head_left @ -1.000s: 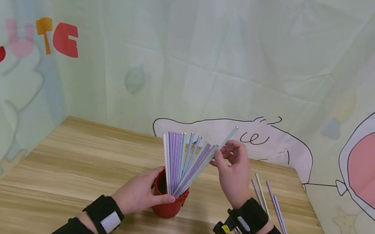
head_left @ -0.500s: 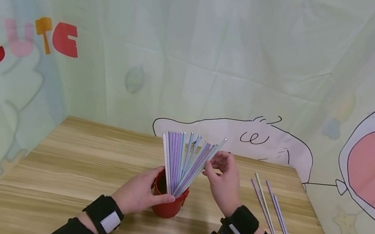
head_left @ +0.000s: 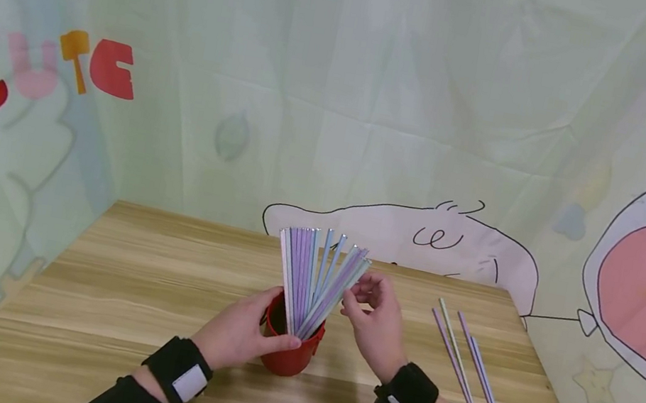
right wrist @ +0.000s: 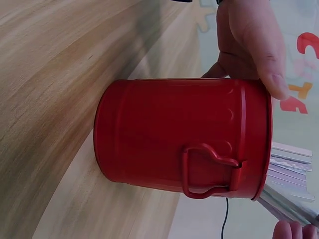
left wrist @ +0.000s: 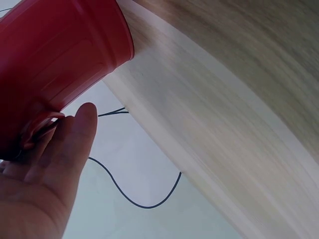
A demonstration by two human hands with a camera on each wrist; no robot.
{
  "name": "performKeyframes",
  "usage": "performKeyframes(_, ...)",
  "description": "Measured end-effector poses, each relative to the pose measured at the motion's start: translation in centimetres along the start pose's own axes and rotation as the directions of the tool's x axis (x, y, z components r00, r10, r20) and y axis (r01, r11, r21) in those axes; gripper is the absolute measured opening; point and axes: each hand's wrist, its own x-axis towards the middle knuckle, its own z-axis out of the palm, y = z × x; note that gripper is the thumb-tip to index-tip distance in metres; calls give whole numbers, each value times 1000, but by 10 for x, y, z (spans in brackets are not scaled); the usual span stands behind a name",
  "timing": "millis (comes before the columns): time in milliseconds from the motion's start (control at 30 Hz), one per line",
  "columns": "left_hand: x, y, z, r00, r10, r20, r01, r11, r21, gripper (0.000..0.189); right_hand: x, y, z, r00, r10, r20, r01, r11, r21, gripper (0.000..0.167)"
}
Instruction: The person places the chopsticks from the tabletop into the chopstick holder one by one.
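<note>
A small red metal bucket (head_left: 287, 361) stands on the table, holding a fan of pale purple, blue and whitish drinking straws (head_left: 299, 277). My left hand (head_left: 240, 332) grips the bucket's left side, its thumb at the rim. In the left wrist view, that hand's fingers (left wrist: 82, 129) lie by a side handle (left wrist: 40, 124) of the bucket. At the bunch's right edge, my right hand (head_left: 376, 322) pinches a pale straw (head_left: 360, 273) between thumb and fingers; the straw's lower end is in the bucket. Only the right fingertips (right wrist: 296, 230) show in the right wrist view.
Several loose straws (head_left: 462, 370), purple and pale green, lie on the wooden table (head_left: 155, 273) beyond my right wrist. A printed curtain (head_left: 317, 85) hangs behind the table and along both sides.
My right hand has come down and to the left, lowering the pale straw into the bucket until its top is about level with the others. My left hand has stayed on the bucket.
</note>
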Motion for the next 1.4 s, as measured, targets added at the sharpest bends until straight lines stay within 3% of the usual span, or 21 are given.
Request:
performKeyframes(400,-1,0,1,1000,-13,-11,13,1000,20,93,0,13,-7,1000,-30,6,30,999,-14,29)
performKeyframes(600,-2,2,-1,1000,-23,-11,23,1000,20,92,4,33,-27,992,-126,-32,118,975,-189,27)
performKeyframes(767,-2,2,-1,1000,-20,-7,20,1000,17,93,14,56,-56,995,-88,-57,61,931,-359,30)
performKeyframes(1000,-2,1,0,1000,-30,-1,30,999,19,93,20,77,-97,997,80,19,-55,820,-569,36)
performKeyframes(1233,-2,2,-1,1000,-29,3,29,999,20,94,20,99,-123,993,110,41,-36,616,-787,37)
performKeyframes(1400,-2,2,-1,1000,-25,1,25,1000,18,93,23,120,-137,992,111,55,-5,481,-877,31)
